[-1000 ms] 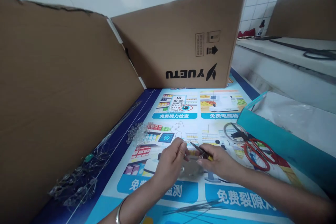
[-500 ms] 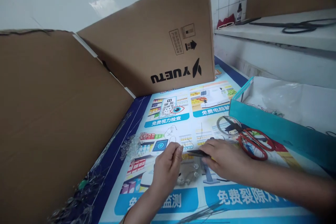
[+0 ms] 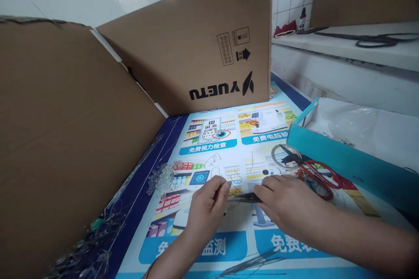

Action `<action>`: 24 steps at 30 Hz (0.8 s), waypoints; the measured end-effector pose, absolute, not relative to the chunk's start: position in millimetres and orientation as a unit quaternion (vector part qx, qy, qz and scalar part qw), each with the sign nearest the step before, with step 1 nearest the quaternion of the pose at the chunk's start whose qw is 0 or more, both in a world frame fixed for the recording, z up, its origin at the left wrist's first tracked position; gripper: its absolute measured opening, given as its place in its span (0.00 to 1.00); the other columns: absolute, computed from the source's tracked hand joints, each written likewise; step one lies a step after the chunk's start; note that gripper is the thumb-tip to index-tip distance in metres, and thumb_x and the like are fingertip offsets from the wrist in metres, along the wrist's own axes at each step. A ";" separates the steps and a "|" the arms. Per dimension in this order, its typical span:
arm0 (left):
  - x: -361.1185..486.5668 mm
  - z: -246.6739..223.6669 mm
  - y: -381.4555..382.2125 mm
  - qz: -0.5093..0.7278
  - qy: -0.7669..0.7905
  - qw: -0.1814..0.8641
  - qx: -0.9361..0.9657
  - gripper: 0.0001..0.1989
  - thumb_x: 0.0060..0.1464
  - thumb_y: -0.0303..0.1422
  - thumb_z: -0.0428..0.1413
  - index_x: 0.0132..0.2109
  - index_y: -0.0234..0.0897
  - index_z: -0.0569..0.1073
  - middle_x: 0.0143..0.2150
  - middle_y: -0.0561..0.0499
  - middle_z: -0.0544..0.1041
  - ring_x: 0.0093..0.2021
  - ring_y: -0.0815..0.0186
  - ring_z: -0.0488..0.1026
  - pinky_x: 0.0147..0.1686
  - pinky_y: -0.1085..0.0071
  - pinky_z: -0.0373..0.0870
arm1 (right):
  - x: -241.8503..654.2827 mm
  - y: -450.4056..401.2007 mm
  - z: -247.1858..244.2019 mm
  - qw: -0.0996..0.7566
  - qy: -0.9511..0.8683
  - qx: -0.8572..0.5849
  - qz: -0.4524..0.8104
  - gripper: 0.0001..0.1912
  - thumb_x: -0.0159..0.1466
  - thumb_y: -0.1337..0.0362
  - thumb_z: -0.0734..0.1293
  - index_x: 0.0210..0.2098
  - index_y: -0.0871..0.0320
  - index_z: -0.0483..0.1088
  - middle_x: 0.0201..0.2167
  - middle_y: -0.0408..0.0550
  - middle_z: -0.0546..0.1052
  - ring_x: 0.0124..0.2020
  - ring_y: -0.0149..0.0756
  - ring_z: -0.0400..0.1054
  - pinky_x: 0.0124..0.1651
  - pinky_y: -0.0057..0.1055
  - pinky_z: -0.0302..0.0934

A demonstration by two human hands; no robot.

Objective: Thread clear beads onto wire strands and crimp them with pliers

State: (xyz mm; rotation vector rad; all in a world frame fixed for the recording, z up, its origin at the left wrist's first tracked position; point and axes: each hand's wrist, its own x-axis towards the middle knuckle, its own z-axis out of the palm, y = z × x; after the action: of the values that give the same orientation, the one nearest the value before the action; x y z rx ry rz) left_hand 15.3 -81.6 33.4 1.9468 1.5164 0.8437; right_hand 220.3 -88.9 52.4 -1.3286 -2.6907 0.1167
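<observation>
The right hand [image 3: 284, 196], closed around dark pliers [image 3: 246, 198], is at lower centre of the frame; the left hand [image 3: 211, 198], just left, pinches thin wire [image 3: 233, 184]. Red-handled scissors [image 3: 310, 168] lie right of centre.

My left hand [image 3: 207, 205] is bare, and below it a thin curved band [image 3: 149, 270] circles my forearm, its colour hard to tell. My right hand [image 3: 290, 196] is bare too, as is the forearm behind it.
</observation>
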 end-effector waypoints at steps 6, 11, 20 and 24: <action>20.2 35.2 -87.6 0.315 0.559 0.243 0.728 0.11 0.57 0.36 0.46 0.30 0.37 0.66 0.23 0.54 0.65 0.25 0.68 0.62 0.24 0.76 0.55 | 219.4 -87.9 51.5 0.073 -0.890 -0.450 0.028 0.09 0.61 0.60 0.59 0.36 0.56 0.67 0.31 0.51 0.71 0.30 0.40 0.64 0.30 0.33 0.50; 25.4 37.8 -90.6 0.314 0.549 0.213 0.745 0.10 0.56 0.34 0.47 0.30 0.36 0.67 0.24 0.52 0.67 0.25 0.68 0.63 0.26 0.75 0.57 | 218.9 -90.5 50.7 0.084 -0.891 -0.445 0.027 0.09 0.61 0.59 0.59 0.37 0.55 0.67 0.31 0.50 0.71 0.29 0.39 0.64 0.29 0.32 0.49; 26.5 37.2 -92.6 0.318 0.554 0.362 0.679 0.11 0.54 0.39 0.50 0.31 0.35 0.68 0.22 0.54 0.65 0.22 0.70 0.62 0.22 0.76 0.58 | 219.8 -86.0 44.9 0.084 -0.888 -0.446 0.069 0.09 0.61 0.58 0.60 0.34 0.55 0.69 0.29 0.46 0.74 0.27 0.36 0.67 0.25 0.29 0.45; 24.2 36.1 -88.1 0.332 0.514 0.527 0.590 0.12 0.51 0.41 0.53 0.35 0.34 0.67 0.23 0.55 0.64 0.20 0.73 0.61 0.21 0.77 0.57 | 221.3 -80.5 41.3 0.094 -0.877 -0.456 0.115 0.10 0.61 0.58 0.61 0.35 0.55 0.70 0.31 0.46 0.75 0.30 0.37 0.68 0.27 0.28 0.48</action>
State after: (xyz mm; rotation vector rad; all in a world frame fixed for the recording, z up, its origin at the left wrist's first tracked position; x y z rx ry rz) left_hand 24.2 -88.1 36.1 1.4112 1.2281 0.7947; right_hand 221.3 -80.5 41.3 -1.3535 -2.6014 0.3424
